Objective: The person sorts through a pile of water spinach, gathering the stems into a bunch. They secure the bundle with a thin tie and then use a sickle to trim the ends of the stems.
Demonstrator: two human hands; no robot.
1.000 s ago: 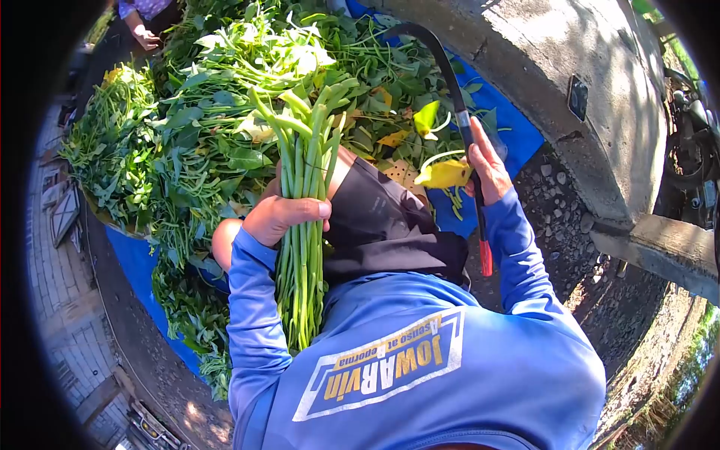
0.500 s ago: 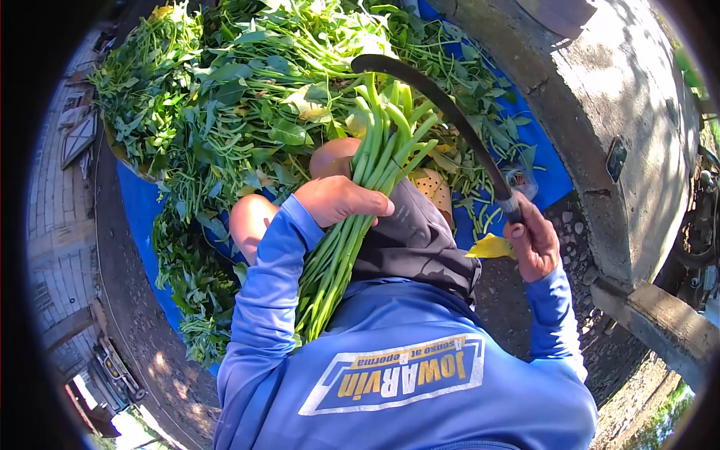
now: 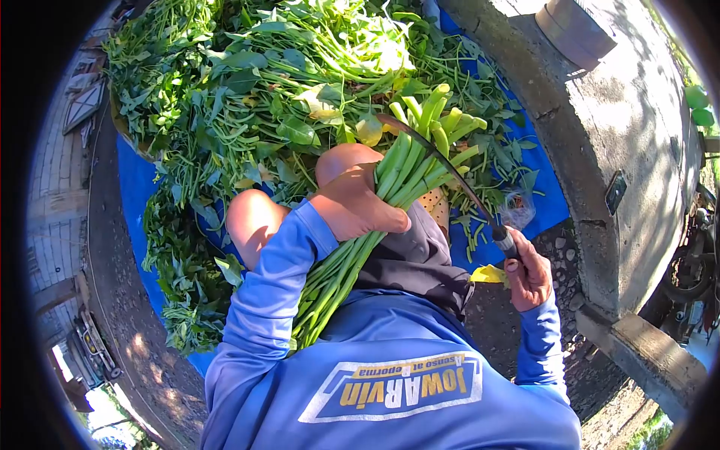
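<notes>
My left hand point(image 3: 364, 206) is closed around a bundle of long green stems point(image 3: 341, 270), held slantwise over my lap, with the thick cut ends at the upper right. At the right, my right hand point(image 3: 529, 274) grips the handle of a curved sickle point(image 3: 469, 187). Its dark blade reaches up and left across the stems near their thick ends, the tip just beyond them. A yellow leaf point(image 3: 488, 274) shows beside my right hand. Leafy greens point(image 3: 247, 97) lie heaped in front of my knees.
A blue tarp point(image 3: 551, 176) lies under the greens. At the right stands a concrete block point(image 3: 600, 135) with a round object point(image 3: 576, 34) on top. A clear plastic bag point(image 3: 517, 210) lies on the tarp. Gravel ground point(image 3: 566, 259) borders it.
The sickle blade has come down from above the stems onto their thick ends. The bundle has shifted slightly right, and its upper end tilts further right.
</notes>
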